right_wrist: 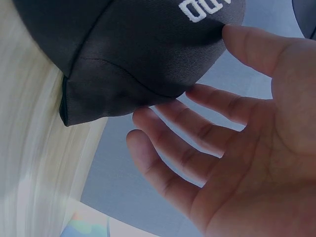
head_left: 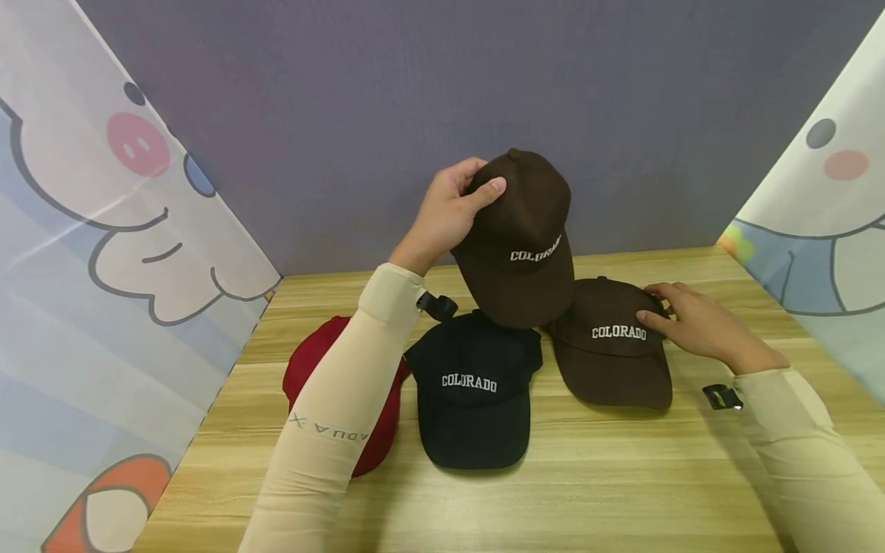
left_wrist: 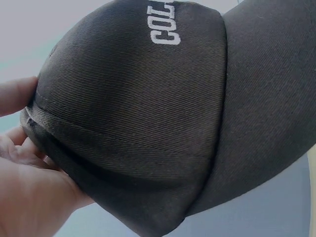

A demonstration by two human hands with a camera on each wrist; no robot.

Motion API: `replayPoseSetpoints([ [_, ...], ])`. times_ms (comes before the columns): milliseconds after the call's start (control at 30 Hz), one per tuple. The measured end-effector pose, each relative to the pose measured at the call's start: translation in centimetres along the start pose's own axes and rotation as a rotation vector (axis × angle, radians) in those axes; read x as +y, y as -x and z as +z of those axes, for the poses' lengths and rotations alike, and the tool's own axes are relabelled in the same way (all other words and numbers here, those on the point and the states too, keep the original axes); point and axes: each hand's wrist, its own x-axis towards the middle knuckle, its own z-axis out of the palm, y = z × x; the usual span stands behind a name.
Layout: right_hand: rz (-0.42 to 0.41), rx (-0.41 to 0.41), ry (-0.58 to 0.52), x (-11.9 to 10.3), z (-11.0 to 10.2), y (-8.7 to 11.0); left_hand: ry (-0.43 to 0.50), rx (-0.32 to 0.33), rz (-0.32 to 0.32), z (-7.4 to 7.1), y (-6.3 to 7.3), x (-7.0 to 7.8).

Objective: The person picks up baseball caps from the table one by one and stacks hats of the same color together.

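Observation:
My left hand (head_left: 449,206) holds a dark brown cap (head_left: 525,211) up by the back of its crown, thumb on the outside. White COLORADO lettering shows on its front, and its brim points down over the other caps. A second dark brown cap (head_left: 608,346) with the same lettering lies on the table to the right. My right hand (head_left: 698,322) is at that cap's right side. In the right wrist view its thumb touches the crown (right_wrist: 148,44) near the lettering, and its loosely extended fingers (right_wrist: 163,138) lie along the side, the little finger apart from the cloth.
A black COLORADO cap (head_left: 473,399) lies mid-table, brim toward me. Left of it is a red cap (head_left: 376,438), partly hidden under my left forearm. The wooden table (head_left: 588,491) meets a grey back panel (head_left: 346,138); cartoon-printed sheets (head_left: 62,253) stand at both sides.

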Motion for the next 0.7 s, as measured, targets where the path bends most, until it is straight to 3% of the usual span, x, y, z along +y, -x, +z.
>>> replayPoseSetpoints([
  [267,0.008,0.002,-0.002,0.2,0.0,0.1,0.025,-0.032,-0.004,1.4,0.1,0.4],
  [700,0.018,-0.009,-0.013,0.2,-0.3,0.1,0.164,-0.101,0.045,3.6,-0.3,0.1],
])
